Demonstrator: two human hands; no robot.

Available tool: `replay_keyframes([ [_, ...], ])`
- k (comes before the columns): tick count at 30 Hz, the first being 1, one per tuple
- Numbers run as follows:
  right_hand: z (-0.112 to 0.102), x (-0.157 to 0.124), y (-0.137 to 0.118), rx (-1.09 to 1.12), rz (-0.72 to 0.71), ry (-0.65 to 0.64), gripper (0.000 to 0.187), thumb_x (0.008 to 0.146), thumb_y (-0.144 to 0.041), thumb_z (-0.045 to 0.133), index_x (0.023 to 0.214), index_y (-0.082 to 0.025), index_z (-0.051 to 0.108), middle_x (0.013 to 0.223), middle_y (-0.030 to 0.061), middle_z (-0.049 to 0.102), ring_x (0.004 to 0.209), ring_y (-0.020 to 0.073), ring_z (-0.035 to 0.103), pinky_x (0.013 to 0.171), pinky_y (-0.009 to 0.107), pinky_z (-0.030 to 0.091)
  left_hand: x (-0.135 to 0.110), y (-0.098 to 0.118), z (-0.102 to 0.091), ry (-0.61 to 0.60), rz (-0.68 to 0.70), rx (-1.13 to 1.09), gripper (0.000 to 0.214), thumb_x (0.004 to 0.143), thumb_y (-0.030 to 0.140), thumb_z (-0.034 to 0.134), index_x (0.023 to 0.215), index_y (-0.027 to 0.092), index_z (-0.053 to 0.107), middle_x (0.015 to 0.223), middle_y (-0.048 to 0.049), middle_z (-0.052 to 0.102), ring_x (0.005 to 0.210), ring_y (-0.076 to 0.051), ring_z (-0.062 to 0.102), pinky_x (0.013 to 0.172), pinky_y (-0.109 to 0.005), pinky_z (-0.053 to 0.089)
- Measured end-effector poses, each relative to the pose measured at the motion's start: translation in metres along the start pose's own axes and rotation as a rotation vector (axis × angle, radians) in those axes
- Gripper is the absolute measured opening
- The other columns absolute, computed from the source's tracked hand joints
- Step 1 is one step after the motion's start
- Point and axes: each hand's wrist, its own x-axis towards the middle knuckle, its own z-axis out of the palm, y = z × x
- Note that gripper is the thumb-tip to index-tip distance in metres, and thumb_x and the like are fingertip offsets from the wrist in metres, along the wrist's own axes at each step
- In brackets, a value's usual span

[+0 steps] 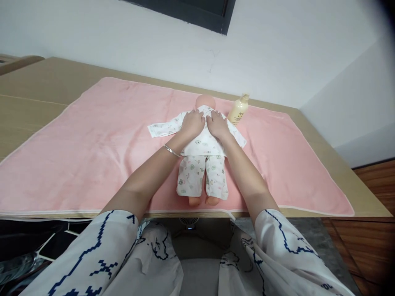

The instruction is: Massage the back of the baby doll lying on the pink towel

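Note:
A baby doll in white printed pyjamas lies on a pink towel, head away from me and feet toward the table's front edge. My left hand lies flat on the doll's upper body, fingers stretched out, with a thin bracelet on the wrist. My right hand lies flat beside it on the doll's other shoulder, fingers also extended. The two hands nearly touch at the middle. The doll's head shows just beyond my fingertips.
A cream pump bottle stands on the towel just right of the doll's head. The towel covers a wooden table set against a white wall. Wooden flooring shows at the far right.

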Motion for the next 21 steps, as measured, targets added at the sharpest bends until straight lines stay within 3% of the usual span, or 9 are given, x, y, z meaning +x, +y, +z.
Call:
replay_keyframes([
  [5,-0.005,-0.022,-0.028,-0.231,-0.038,0.058,0.048,0.098,-0.03,0.025,0.127,-0.004,0.053,0.132,0.0256,0.06,0.128,0.0357,0.054,0.119,0.058,0.018,0.006,-0.012,-0.004,-0.053,-0.049,-0.066,0.045,0.092,0.027,0.043,0.132,0.012,0.056,0.149,-0.0168,0.05,0.143,-0.036,0.04,0.119,-0.054,0.029],
  [8,-0.007,-0.025,-0.031,-0.282,-0.067,0.053,0.045,0.099,-0.029,0.024,0.116,-0.007,0.059,0.118,0.0241,0.068,0.117,0.035,0.062,0.119,0.058,0.016,0.009,-0.021,0.002,-0.039,-0.099,-0.135,0.053,0.091,0.034,0.049,0.141,0.015,0.049,0.156,-0.0143,0.041,0.149,-0.036,0.029,0.122,-0.055,0.021],
  [10,-0.007,-0.019,-0.023,-0.228,-0.082,0.039,0.047,0.1,-0.031,0.023,0.118,-0.008,0.059,0.123,0.023,0.066,0.122,0.0348,0.059,0.118,0.058,0.02,0.008,-0.022,0.007,-0.005,-0.102,-0.165,0.053,0.09,0.037,0.052,0.139,0.018,0.05,0.155,-0.0128,0.043,0.149,-0.037,0.028,0.122,-0.056,0.02],
  [15,0.0,0.002,0.009,0.012,-0.128,0.039,0.058,0.1,-0.047,0.023,0.143,-0.013,0.043,0.155,0.015,0.041,0.147,0.0283,0.032,0.12,0.05,0.024,0.004,-0.013,0.013,0.052,0.013,-0.102,0.042,0.095,0.029,0.04,0.129,0.013,0.059,0.144,-0.017,0.055,0.142,-0.034,0.04,0.121,-0.053,0.026],
  [21,0.007,0.005,0.015,0.036,-0.131,0.066,0.062,0.1,-0.053,0.022,0.144,-0.015,0.044,0.156,0.0139,0.04,0.148,0.0271,0.031,0.122,0.051,0.02,0.005,-0.023,0.02,0.071,-0.041,-0.187,0.048,0.094,0.039,0.046,0.138,0.019,0.052,0.154,-0.0107,0.045,0.149,-0.032,0.031,0.124,-0.051,0.02],
])
